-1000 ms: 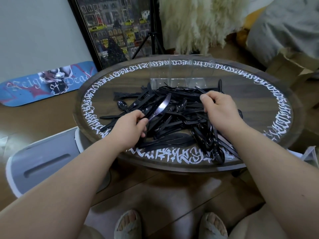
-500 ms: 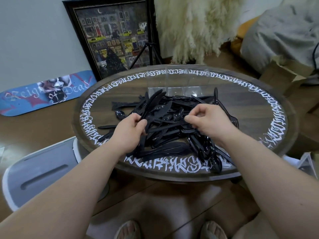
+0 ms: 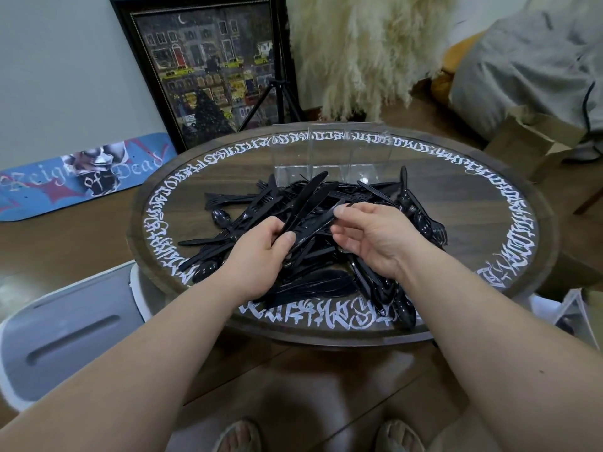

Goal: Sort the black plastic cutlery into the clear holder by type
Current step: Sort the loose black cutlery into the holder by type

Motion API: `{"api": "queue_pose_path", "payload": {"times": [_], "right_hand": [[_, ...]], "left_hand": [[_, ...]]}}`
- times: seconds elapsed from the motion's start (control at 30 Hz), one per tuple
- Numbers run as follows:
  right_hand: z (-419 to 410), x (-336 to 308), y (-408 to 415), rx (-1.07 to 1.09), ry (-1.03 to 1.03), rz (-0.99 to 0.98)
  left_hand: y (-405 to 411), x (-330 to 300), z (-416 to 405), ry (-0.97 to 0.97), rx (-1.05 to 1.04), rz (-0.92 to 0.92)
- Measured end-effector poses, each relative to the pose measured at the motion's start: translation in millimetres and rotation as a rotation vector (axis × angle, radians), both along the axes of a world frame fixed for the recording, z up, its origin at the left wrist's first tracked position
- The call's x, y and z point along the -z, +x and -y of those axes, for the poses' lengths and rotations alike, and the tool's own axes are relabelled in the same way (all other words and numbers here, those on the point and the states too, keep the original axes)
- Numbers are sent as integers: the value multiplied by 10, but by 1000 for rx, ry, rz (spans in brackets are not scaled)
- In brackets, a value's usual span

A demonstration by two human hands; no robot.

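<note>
A heap of black plastic cutlery [image 3: 326, 278] covers the middle of the round wooden table [image 3: 489, 203]. My left hand [image 3: 261, 256] grips the handles of a few black knives [image 3: 305, 199], whose blades point up and away toward the far side. My right hand [image 3: 368, 236] is beside them, thumb and fingertips pinching another black knife [image 3: 321, 220] lying against that bundle. The clear holder [image 3: 329, 154], with upright dividers, stands at the table's far edge behind the heap and looks empty.
White lettering rings the tabletop. A grey-and-white stool [image 3: 65, 327] sits low at the left. A framed picture [image 3: 208, 70], a tripod [image 3: 277, 93], a printed board [image 3: 81, 174] and pampas grass [image 3: 359, 50] stand beyond the table. A cardboard box [image 3: 535, 138] is at the right.
My left hand has lifted the knives up out of the heap. My right hand left the right side of the pile and came in to the bundle with a knife.
</note>
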State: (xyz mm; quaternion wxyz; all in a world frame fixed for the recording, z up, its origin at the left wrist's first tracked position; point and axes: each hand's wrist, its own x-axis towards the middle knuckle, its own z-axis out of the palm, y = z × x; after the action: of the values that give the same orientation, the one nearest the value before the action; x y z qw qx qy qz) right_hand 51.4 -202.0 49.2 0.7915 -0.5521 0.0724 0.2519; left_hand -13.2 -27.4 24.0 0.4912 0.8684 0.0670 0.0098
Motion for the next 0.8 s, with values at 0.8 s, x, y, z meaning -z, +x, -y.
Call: {"api": "queue_pose_path", "payload": {"times": [0.8], "right_hand": [[-179,48,-1,163,-55,158]], "left_hand": [[-13,-42,45,73,107,-12]]}}
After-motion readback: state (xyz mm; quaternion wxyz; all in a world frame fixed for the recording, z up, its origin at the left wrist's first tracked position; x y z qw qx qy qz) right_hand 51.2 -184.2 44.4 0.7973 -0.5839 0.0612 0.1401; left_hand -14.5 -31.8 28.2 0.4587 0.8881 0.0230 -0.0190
